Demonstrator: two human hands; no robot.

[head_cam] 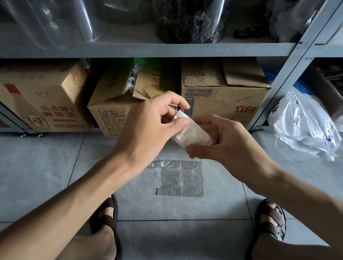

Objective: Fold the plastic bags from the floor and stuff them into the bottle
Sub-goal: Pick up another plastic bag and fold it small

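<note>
two hands, the left hand (152, 120) and the right hand (229, 141). three plastic bags off the shelves: one folded bag (191, 132), one flat bag (182, 178) on the floor tiles (33, 167), one crumpled bag (303, 127) by the shelf post (282, 82). three cardboard boxes (35, 101) (109, 103) (223, 95) under the shelf board (133, 47). two brown sandals (110, 229) (270, 233).

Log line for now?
left hand: pinches small folded clear plastic bag | right hand: grips same bag | flat creased clear plastic bag: on grey tile floor

Single head-worn wide-angle view, looking forward and down, close over left hand (145, 122) and right hand (227, 142), floor (33, 169) and shelf (175, 52) beyond.
</note>
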